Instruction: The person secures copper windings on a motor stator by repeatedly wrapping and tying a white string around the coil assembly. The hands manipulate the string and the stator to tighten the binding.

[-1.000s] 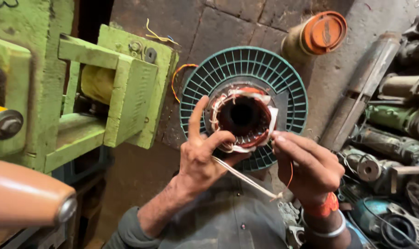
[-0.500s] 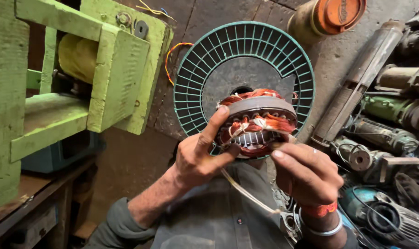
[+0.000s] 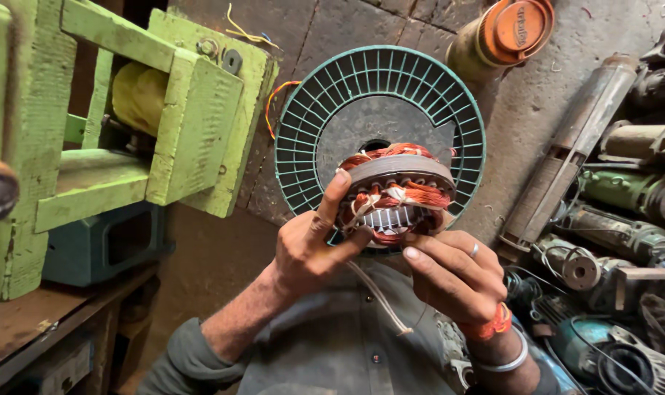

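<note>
A round motor stator (image 3: 395,192) with copper-coloured windings and a grey steel band is held up in front of me, tilted so its side faces me. My left hand (image 3: 314,245) grips its left side, thumb raised along the edge. Fingers of my right hand (image 3: 449,271) pinch its lower rim. A pale cord (image 3: 380,298) hangs from the stator down between my hands. My right wrist wears an orange thread and a metal bangle.
A teal ribbed plastic spool (image 3: 380,95) lies behind the stator on the stone floor. A green wooden winding frame (image 3: 164,124) stands at left on a bench. An orange-capped can (image 3: 504,36) lies top right. Several old motors and pump parts (image 3: 610,219) crowd the right side.
The stator has been turned from facing me with its bore to showing its side band. Both hands have shifted lower around it, and my view has moved closer.
</note>
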